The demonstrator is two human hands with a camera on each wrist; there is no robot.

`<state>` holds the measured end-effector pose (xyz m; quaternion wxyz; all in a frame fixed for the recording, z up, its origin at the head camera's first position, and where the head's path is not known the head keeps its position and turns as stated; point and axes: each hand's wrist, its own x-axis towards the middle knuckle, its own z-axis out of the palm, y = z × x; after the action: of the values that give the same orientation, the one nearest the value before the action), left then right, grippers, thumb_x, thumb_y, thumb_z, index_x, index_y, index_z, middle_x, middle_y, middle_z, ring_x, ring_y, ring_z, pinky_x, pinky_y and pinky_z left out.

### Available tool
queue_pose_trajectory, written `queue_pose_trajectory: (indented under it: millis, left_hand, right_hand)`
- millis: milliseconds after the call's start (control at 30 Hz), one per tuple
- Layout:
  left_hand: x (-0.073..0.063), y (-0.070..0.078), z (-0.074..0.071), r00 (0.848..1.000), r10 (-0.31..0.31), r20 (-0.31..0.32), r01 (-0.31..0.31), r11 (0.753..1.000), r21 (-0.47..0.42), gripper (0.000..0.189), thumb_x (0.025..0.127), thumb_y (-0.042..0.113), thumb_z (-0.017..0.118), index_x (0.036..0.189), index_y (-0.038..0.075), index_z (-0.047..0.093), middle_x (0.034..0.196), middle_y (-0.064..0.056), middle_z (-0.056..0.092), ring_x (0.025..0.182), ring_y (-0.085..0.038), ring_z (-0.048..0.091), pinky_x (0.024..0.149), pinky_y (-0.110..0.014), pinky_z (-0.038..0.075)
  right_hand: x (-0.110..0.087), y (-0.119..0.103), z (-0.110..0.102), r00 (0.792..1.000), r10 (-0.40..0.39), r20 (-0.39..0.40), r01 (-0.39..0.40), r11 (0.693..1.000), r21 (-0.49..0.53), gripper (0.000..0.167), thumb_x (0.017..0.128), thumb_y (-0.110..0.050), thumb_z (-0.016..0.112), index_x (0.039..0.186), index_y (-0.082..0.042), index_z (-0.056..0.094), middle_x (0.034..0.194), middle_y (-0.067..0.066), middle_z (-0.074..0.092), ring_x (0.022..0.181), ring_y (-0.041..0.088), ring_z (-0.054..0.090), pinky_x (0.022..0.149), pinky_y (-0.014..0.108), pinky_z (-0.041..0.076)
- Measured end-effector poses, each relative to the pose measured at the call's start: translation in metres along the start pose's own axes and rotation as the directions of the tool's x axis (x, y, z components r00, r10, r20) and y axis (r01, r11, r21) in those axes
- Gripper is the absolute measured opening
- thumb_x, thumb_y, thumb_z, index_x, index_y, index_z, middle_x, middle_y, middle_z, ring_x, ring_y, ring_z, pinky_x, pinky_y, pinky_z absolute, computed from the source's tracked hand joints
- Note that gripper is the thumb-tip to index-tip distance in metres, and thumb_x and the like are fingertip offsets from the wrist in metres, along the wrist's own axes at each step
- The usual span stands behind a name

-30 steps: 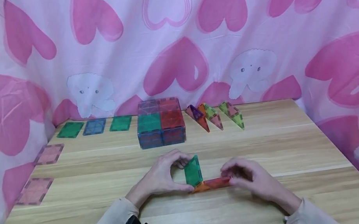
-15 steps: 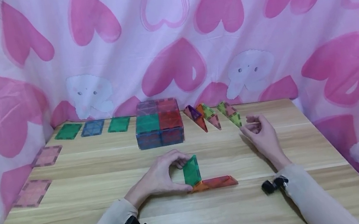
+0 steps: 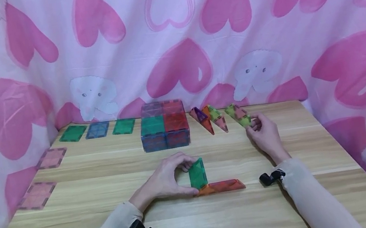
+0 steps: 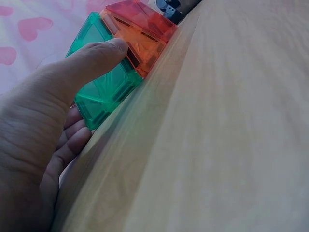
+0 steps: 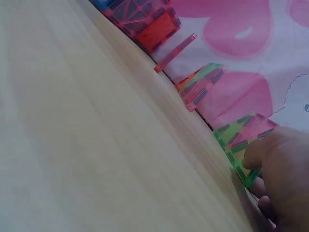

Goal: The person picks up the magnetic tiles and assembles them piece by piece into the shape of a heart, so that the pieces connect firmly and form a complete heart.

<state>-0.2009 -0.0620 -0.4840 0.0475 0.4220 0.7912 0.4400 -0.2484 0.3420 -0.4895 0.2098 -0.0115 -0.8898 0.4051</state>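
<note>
My left hand (image 3: 166, 179) holds a translucent green magnetic tile (image 3: 197, 174) upright near the middle of the table. In the left wrist view its thumb lies across the green tile up to the edge of an orange triangular tile (image 4: 137, 46); the other fingers are behind. A red tile (image 3: 227, 185) extends the orange one to the right. Farther back, my right hand (image 3: 266, 136) pinches the near end of a lime-green and pink group of triangular tiles. In the right wrist view the thumb covers part of a lime-green triangular tile (image 5: 236, 154).
A boxy stack of blue, red and green tiles (image 3: 166, 140) stands at the back middle. Right of it stand purple, orange and pink triangular tiles (image 3: 202, 119). Several square tiles (image 3: 97, 130) line the back left and left edge. A pink heart-print curtain (image 3: 176, 66) rises behind.
My right hand has left the red tile's end and moved back and right to the lime-green and pink tiles, whose near end has shifted slightly. My left hand stays on the green tile.
</note>
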Motion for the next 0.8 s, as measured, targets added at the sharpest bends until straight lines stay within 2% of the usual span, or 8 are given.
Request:
queue_pose_trajectory:
  millis: [233, 367, 467, 600, 700, 800]
  left_hand:
    - [-0.002, -0.001, 0.002, 1.0, 0.0, -0.003, 0.0, 1.0, 0.0, 0.077, 0.079, 0.046, 0.103, 0.143, 0.026, 0.066, 0.132, 0.012, 0.067, 0.113, -0.008, 0.066, 0.1, -0.03, 0.06]
    - [-0.001, -0.002, 0.002, 1.0, 0.001, -0.001, -0.001, 1.0, 0.002, 0.076, 0.079, 0.048, 0.102, 0.143, 0.027, 0.066, 0.132, 0.012, 0.067, 0.113, -0.008, 0.066, 0.101, -0.031, 0.06]
    - [-0.001, -0.002, 0.001, 1.0, 0.002, -0.002, -0.002, 1.0, 0.0, 0.076, 0.079, 0.046, 0.103, 0.143, 0.027, 0.066, 0.132, 0.012, 0.067, 0.113, -0.009, 0.067, 0.1, -0.031, 0.06]
    - [-0.002, -0.002, 0.001, 1.0, 0.009, -0.002, -0.009, 1.0, 0.004, 0.075, 0.08, 0.047, 0.102, 0.143, 0.027, 0.066, 0.132, 0.012, 0.067, 0.113, -0.008, 0.067, 0.1, -0.031, 0.06]
    - [-0.001, -0.002, 0.001, 1.0, 0.011, 0.001, -0.011, 1.0, 0.007, 0.075, 0.081, 0.048, 0.101, 0.144, 0.027, 0.066, 0.132, 0.011, 0.067, 0.113, -0.008, 0.066, 0.1, -0.031, 0.06]
    - [0.0, -0.001, 0.001, 1.0, 0.009, 0.003, -0.009, 1.0, 0.008, 0.075, 0.081, 0.048, 0.101, 0.144, 0.027, 0.066, 0.133, 0.011, 0.066, 0.113, -0.008, 0.066, 0.101, -0.031, 0.06]
  right_hand:
    - [-0.02, 0.002, -0.008, 0.999, -0.018, -0.047, 0.014, 0.996, -0.088, 0.04, 0.089, 0.002, 0.069, 0.129, 0.002, 0.069, 0.102, 0.016, 0.063, 0.089, 0.026, 0.057, 0.076, 0.029, 0.044]
    - [-0.037, 0.001, -0.016, 0.998, 0.019, -0.066, -0.026, 0.994, -0.103, 0.04, 0.088, 0.0, 0.068, 0.128, 0.002, 0.07, 0.102, 0.016, 0.06, 0.089, 0.028, 0.054, 0.075, 0.035, 0.041]
    - [-0.048, -0.001, -0.021, 0.996, 0.057, -0.073, -0.064, 0.993, -0.099, 0.032, 0.09, 0.0, 0.065, 0.12, 0.002, 0.074, 0.102, 0.016, 0.063, 0.089, 0.029, 0.054, 0.074, 0.035, 0.04]
    - [-0.057, -0.004, -0.025, 0.994, 0.083, -0.071, -0.089, 0.992, -0.085, 0.019, 0.089, 0.001, 0.062, 0.103, -0.001, 0.075, 0.096, 0.015, 0.063, 0.086, 0.029, 0.053, 0.07, 0.035, 0.039]
    - [-0.06, -0.006, -0.027, 0.998, 0.04, -0.04, -0.043, 0.996, -0.074, 0.015, 0.088, 0.003, 0.063, 0.096, -0.004, 0.074, 0.095, 0.013, 0.065, 0.085, 0.026, 0.053, 0.07, 0.031, 0.04]
    - [-0.061, -0.011, -0.026, 0.998, -0.058, 0.026, 0.059, 0.998, -0.027, 0.021, 0.088, 0.007, 0.066, 0.099, -0.005, 0.077, 0.102, 0.011, 0.07, 0.089, 0.021, 0.055, 0.074, 0.025, 0.041]
